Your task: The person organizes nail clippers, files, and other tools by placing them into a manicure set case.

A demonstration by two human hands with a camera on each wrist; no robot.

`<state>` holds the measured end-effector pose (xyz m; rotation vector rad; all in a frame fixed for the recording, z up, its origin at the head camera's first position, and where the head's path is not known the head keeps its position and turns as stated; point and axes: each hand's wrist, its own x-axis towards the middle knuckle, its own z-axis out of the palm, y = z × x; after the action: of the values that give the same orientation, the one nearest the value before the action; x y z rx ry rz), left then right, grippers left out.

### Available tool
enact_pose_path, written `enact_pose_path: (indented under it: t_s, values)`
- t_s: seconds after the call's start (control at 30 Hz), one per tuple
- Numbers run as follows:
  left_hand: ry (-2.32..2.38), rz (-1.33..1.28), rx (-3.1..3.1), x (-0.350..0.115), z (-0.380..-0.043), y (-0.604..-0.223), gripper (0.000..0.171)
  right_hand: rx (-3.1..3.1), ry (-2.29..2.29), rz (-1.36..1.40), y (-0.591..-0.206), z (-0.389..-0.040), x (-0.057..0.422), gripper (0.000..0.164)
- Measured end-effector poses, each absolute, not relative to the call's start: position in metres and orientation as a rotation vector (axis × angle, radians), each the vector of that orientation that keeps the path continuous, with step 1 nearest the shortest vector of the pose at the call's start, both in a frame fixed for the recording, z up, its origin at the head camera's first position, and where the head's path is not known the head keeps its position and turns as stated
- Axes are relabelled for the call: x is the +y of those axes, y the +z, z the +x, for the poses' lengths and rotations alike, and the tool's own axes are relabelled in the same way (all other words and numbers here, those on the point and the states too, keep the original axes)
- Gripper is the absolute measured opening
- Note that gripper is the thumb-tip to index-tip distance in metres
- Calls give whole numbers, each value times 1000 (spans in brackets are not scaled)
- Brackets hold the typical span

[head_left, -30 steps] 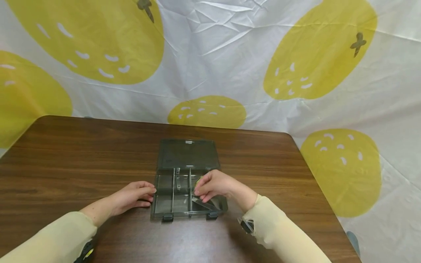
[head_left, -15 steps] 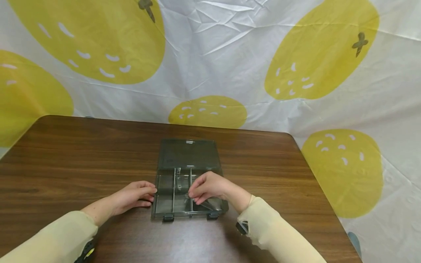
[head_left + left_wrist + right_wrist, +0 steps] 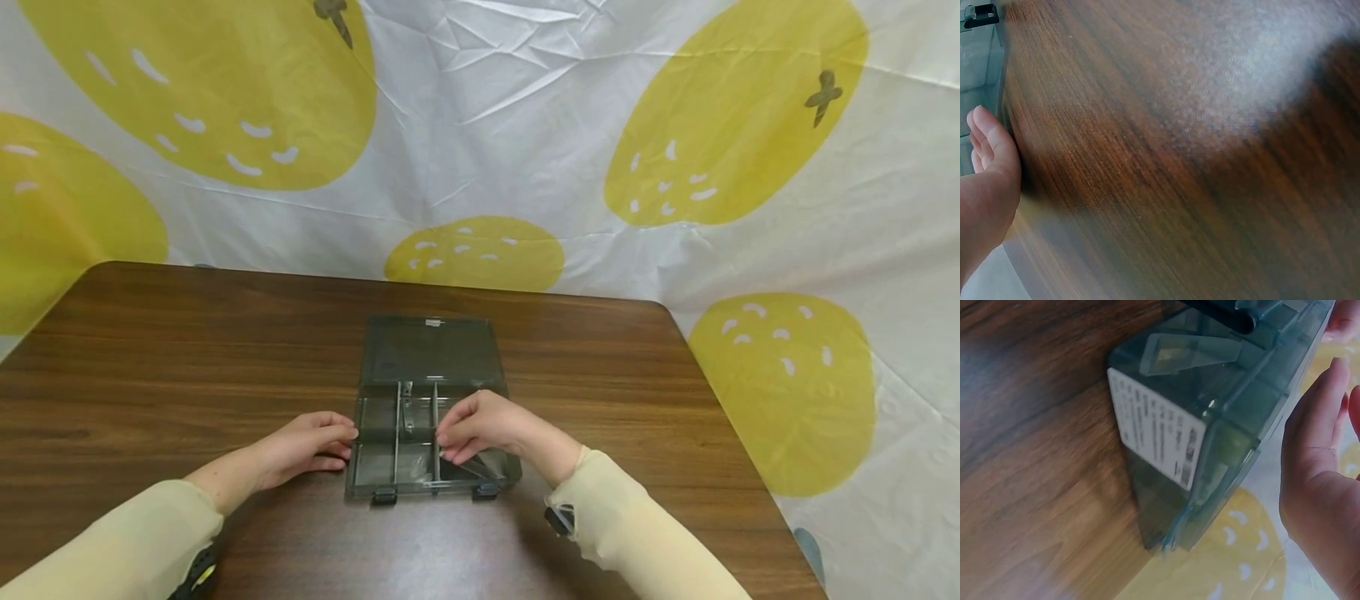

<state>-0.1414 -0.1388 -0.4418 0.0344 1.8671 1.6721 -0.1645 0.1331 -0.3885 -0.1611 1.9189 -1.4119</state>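
Observation:
A smoky see-through divided box lies on the table with its lid folded back. My left hand rests its fingertips against the box's left side, fingers loosely bent. Over the right-hand divider hovers my right hand, thumb and fingertips close together; I see nothing between them. A clear, crinkled small thing lies in the front middle compartment. Behind it, a narrow metal-looking strip stands in the back middle compartment. In the front right compartment a pale, flat piece shows, partly covered by my hand.
The brown wooden table surrounds the box. A white cloth with yellow fruit shapes hangs behind. Two dark latches, such as the left one, stick out at the front. A printed label is on the box's side.
My right hand moved left over the divider, then slightly back to the right. The clear crinkled thing now shows in the front middle compartment. My left hand stayed put.

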Motion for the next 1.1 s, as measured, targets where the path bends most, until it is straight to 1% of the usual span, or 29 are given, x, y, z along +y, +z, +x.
enact_pose_path:
  t_s: [0.27,0.47,0.8,1.1]
  values:
    - [1673,35,1870,-139,-141,-443,49,1943,-1400,-165,-388,-164,154,23]
    - [1674,38,1868,-140,-141,-443,49,1939,-1423,-135,-388,-161,172,19]
    - [1673,37,1868,-140,-141,-445,49,1962,-1404,-119,-389,-155,203,25]
    - [1679,36,1863,-138,-142,-444,47,2006,-1372,-74,-392,-145,227,21]
